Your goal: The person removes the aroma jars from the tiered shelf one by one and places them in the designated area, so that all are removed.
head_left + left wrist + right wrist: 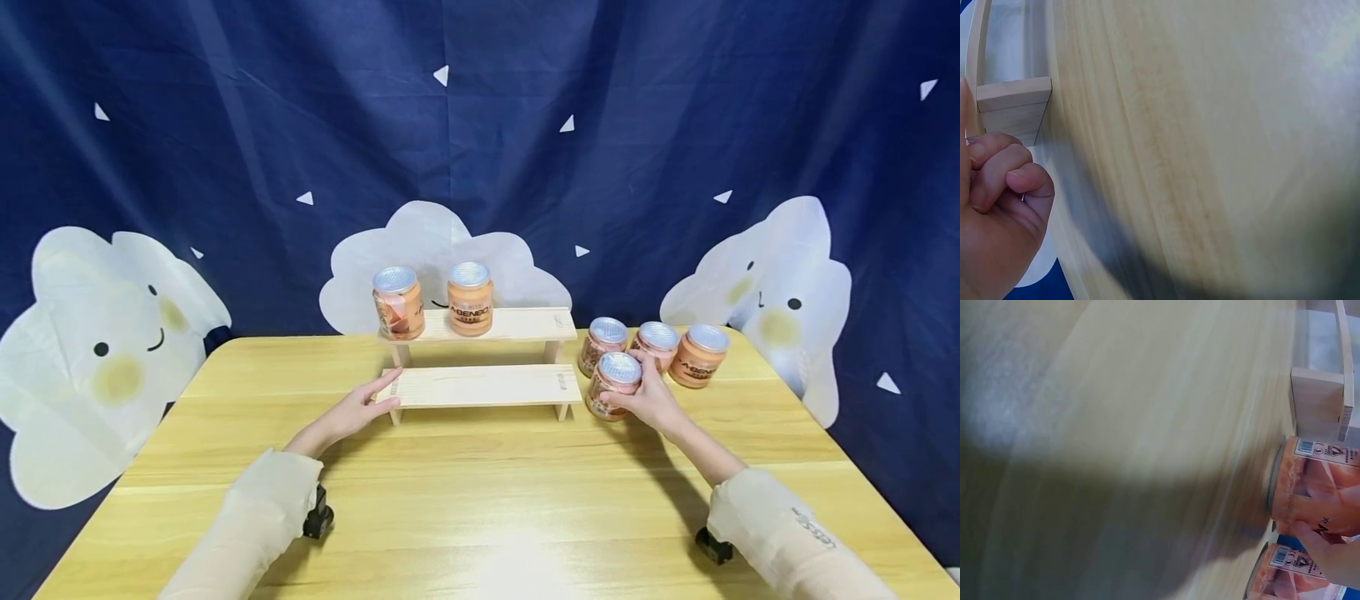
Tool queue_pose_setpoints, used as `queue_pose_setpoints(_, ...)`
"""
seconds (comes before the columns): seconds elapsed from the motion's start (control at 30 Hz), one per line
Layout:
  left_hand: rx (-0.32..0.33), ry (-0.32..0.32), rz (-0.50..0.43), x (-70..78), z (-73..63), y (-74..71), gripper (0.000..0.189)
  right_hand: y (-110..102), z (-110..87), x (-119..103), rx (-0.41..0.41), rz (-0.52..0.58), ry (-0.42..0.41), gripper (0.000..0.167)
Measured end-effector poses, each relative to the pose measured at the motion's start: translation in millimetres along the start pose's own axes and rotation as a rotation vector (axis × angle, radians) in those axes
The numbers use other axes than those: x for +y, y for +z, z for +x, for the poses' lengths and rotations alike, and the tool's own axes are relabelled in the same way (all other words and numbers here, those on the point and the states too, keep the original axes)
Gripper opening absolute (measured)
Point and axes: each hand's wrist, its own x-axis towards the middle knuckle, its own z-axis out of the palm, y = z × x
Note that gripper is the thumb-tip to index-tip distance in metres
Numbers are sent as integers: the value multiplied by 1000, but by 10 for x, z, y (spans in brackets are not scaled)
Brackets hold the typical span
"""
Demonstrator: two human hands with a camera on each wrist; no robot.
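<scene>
Right hand (654, 404) is gripping a jar (611, 383), left hand (356, 413) holding the shelf (480, 386). Other jars (699, 358) are crowding close, so I'm risking knocking them.

Pale, bare-looking wood in the two-step rack (480, 386), smooth and matt, with faint grain along both boards. Yellow wood grain across the tabletop (517, 475), smooth and somewhat glossy, with a bright glare near the front. Glossy, printed sides on the nearest right jar (602, 395) and likewise on the far-left jars (470, 312), whether plastic or glass impossible to tell. Silvery, metal-looking tops (620, 367), finely ridged. Matt blue cloth, softly creased, in the far curtain (517, 142). Pale matt cloth, wrinkled, in both sleeves (251, 512).
</scene>
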Motion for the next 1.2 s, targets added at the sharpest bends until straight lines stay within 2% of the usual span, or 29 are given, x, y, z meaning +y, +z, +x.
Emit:
queue_pose_setpoints(0.1, 1, -1, -1, 3, 6, -1, 60, -41, 16, -25, -6, 11, -23, 83)
queue_pose_setpoints(0.37, 0, 7, 1, 13, 19, -11, 60, -157, 135, -286, 105, -23, -109, 77)
queue_pose_setpoints(0.6, 2, -3, 13, 16, 22, -47, 60, -37, 281, -580, 164, 9, -200, 72)
queue_pose_setpoints(0.8, -3, -12, 15, 37, 17, -68, 61, 201, 400, -779, 117, 39, -230, 69)
queue_pose_setpoints(0.9, -5, -12, 14, 44, 12, -61, 61, 313, 530, -754, 98, 36, -254, 70)
queue_pose_setpoints(1.2, -8, -9, 11, 37, -14, -5, 60, 607, 719, -990, -56, 143, -180, 78)
